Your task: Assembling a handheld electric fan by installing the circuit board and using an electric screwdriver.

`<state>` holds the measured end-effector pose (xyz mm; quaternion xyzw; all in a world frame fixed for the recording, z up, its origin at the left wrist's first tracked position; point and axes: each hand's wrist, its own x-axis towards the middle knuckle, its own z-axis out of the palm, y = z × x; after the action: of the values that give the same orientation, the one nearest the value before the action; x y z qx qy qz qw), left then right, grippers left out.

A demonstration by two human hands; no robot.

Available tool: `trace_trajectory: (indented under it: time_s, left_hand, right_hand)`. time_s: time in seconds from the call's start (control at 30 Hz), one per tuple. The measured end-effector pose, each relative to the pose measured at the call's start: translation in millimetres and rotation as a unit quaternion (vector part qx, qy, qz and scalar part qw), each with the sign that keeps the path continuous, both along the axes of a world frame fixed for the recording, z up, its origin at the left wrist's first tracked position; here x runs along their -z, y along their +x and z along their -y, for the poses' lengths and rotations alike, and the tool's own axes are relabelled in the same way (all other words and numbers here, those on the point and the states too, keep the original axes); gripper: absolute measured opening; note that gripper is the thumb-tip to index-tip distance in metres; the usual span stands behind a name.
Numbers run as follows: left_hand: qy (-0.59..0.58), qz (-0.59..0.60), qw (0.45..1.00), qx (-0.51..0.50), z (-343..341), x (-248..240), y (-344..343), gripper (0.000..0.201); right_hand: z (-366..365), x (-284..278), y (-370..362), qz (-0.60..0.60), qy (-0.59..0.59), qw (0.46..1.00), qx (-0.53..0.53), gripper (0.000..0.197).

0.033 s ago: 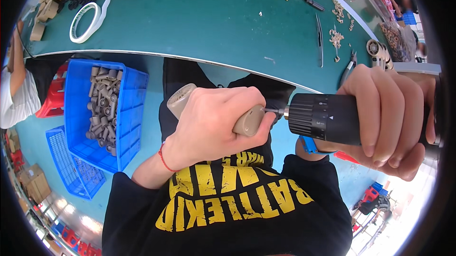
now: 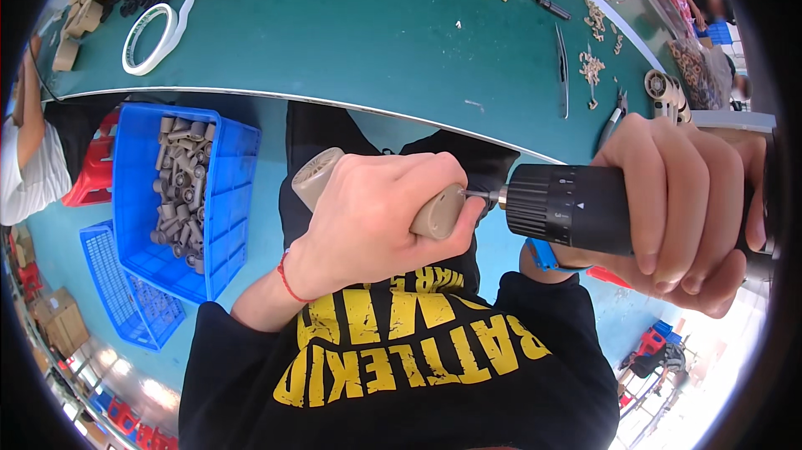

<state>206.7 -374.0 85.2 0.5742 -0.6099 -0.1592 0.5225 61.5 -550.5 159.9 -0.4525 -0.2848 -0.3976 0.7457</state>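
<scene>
My left hand [image 2: 380, 199] is wrapped round a beige handheld-fan housing [image 2: 436, 213]. Its round, grilled head [image 2: 317, 176] sticks out on the far left side of my fist, while the rounded handle end points right. My right hand [image 2: 681, 203] grips a black cordless drill [image 2: 568, 208] held level, pointing left. The drill's thin bit [image 2: 482, 194] reaches the handle end, close to my left fingertips. Whether a screw sits at the tip is too small to tell. Both hands are above my lap, in front of the bench edge.
A blue crate [image 2: 225, 199] of similar grey-brown housings stands left, beside a blue mesh basket [image 2: 125, 300]. On the green bench [image 2: 351, 32] lie a tape roll [image 2: 149, 40], a screwdriver [image 2: 551, 7], tweezers [image 2: 562, 70], pliers [image 2: 614, 120] and small beige parts [image 2: 591, 67]. Another person sits far left.
</scene>
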Motion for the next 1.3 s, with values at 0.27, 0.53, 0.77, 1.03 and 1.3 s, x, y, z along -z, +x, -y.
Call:
trace_trajectory:
  time_s: [0.27, 0.53, 0.77, 1.03, 1.3]
  left_hand:
    - [0.022, -0.009, 1.000, -0.015, -4.3, 2.0, -1.2, 0.020]
    - [0.042, -0.149, 0.987, 0.040, -4.4, 7.8, 0.8, 0.011]
    - [0.165, -0.431, 0.875, 0.142, -12.7, 19.9, 21.2, 0.025]
    - [0.159, -0.655, 0.718, 0.171, -12.2, 17.3, 17.3, 0.038]
    - [-0.036, -0.670, 0.720, 0.181, -0.3, 2.3, 20.4, 0.042]
  right_hand:
    - [-27.9, 17.8, 22.7, 0.052, 0.007, 0.998, -0.027, 0.035]
    - [-2.4, -17.2, -10.1, -0.103, -0.087, 0.990, -0.037, 0.031]
    - [5.5, -21.1, -55.9, -0.376, -0.081, 0.783, 0.490, 0.028]
    - [137.8, 39.0, -166.5, -0.571, -0.323, 0.330, 0.679, 0.048]
    - [89.7, 41.9, -120.6, -0.423, -0.265, 0.401, 0.768, 0.029]
